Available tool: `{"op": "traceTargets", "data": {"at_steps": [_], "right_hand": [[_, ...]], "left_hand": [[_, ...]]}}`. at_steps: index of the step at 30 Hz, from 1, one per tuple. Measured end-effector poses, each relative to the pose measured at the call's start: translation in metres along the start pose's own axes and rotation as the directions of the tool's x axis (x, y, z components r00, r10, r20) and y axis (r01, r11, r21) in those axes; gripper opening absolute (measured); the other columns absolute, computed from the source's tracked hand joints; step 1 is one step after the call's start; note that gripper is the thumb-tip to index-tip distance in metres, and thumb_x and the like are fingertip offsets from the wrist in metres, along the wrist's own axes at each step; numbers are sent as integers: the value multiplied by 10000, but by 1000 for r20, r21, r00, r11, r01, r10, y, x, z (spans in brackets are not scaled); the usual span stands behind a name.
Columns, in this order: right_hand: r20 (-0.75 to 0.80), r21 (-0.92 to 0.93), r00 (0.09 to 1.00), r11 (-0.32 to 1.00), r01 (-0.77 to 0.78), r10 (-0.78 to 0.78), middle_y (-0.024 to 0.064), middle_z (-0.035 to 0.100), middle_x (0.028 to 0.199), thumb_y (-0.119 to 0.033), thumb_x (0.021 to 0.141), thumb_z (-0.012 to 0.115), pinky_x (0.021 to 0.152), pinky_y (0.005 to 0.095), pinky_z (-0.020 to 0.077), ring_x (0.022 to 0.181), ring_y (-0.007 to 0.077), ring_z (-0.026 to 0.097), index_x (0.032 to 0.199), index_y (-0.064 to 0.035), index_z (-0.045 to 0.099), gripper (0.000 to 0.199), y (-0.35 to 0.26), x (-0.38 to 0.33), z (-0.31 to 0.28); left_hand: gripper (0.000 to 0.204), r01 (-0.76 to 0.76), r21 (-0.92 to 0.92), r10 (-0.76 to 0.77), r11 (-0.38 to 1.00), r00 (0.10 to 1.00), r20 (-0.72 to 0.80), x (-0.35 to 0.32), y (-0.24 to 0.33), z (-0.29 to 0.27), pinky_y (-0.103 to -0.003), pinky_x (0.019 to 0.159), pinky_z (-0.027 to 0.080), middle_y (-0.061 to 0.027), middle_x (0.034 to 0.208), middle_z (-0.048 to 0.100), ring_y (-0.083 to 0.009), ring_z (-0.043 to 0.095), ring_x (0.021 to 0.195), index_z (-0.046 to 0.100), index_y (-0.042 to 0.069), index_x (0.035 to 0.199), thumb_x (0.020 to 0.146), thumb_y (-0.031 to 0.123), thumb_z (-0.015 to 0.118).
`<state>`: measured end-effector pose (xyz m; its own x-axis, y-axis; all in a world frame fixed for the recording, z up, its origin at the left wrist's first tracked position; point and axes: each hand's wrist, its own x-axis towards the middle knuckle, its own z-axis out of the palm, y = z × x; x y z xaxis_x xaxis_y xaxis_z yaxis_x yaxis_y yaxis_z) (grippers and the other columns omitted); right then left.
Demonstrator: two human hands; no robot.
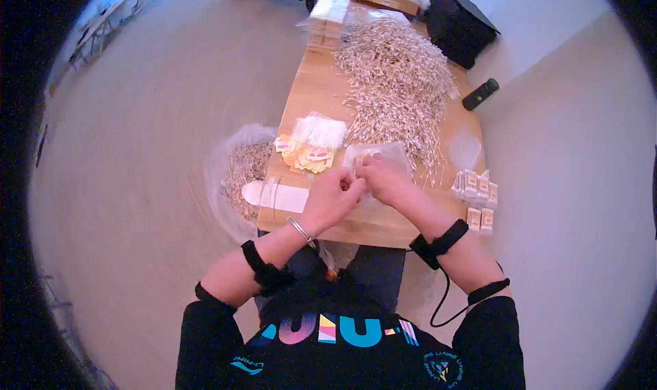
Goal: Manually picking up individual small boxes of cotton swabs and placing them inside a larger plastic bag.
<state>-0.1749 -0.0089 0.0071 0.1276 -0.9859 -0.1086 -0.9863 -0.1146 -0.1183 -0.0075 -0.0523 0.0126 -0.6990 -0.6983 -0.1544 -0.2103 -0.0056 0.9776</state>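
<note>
While both hands met over the near middle of the wooden counter [321, 89], the left hand [330, 197] was curled with its fingers pinched together and the right hand [384, 178] was likewise closed at the fingertips, the two apparently gripping a small clear plastic bag [376, 154] between them; whether a stick was also held in the pinch was too small to tell. That bag lay just beyond the fingertips, touching them, flat on the counter, its long axis running roughly left to right and its opening seemingly turned toward the hands, probably so it could be worked without lifting. Behind it, a large heap of thin pale sticks [400, 82] spread across the far half of the counter, near enough to draw from, the sticks lying every way with no common direction. To the left of the bag sat a pile of small orange and yellow cards [304, 156] beside a crumpled clear wrapper [319, 130], both within reach of the left hand. On the right edge stood rows of small filled packets [475, 198], set apart from the loose stock, likely as finished pieces. A clear sack of loose material [243, 178] hung off the counter's left side, and a dark cylinder [480, 94] lay on the floor to the right.
</note>
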Motion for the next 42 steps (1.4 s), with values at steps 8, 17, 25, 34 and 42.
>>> {"op": "traceTargets", "data": {"at_steps": [8,17,25,34,42], "right_hand": [[-556,239,751,934,-266,356,139,587,899,-139,750,645,709,387,481,854,312,589,1042,-38,547,324,-7,-44,-58],[-136,713,804,620,-326,579,131,605,745,-140,781,597,618,336,467,641,225,585,1149,-37,479,400,11,-51,-26],[-140,973,850,230,23,507,9,570,713,-29,827,513,571,251,417,630,80,505,1145,-32,492,319,16,-37,-9],[-138,974,851,226,23,507,-6,554,717,-12,836,494,576,221,407,651,60,500,1124,-31,501,288,30,-49,-7],[-759,402,613,898,179,218,115,582,843,51,737,562,693,332,480,767,266,585,902,-16,582,178,-1,-51,-53]], "left_hand": [[103,-659,421,708,624,704,52,23,52,-2,-350,605,489,-115,744,592,-224,600,660,543,5,855,800,60,610],[137,-594,788,-81,164,788,610,95,17,27,-409,718,513,-178,823,649,-329,630,822,671,33,786,717,150,650],[301,-624,726,-85,290,738,669,146,-40,21,-407,754,485,-105,896,665,-326,612,866,646,93,893,608,154,723],[507,-593,768,-230,242,734,639,146,-9,56,-417,773,473,-72,958,661,-309,601,914,594,129,1020,540,70,745],[313,-535,723,-16,438,799,601,75,60,6,-404,725,483,-132,865,655,-315,622,835,609,39,922,660,160,730]]}}
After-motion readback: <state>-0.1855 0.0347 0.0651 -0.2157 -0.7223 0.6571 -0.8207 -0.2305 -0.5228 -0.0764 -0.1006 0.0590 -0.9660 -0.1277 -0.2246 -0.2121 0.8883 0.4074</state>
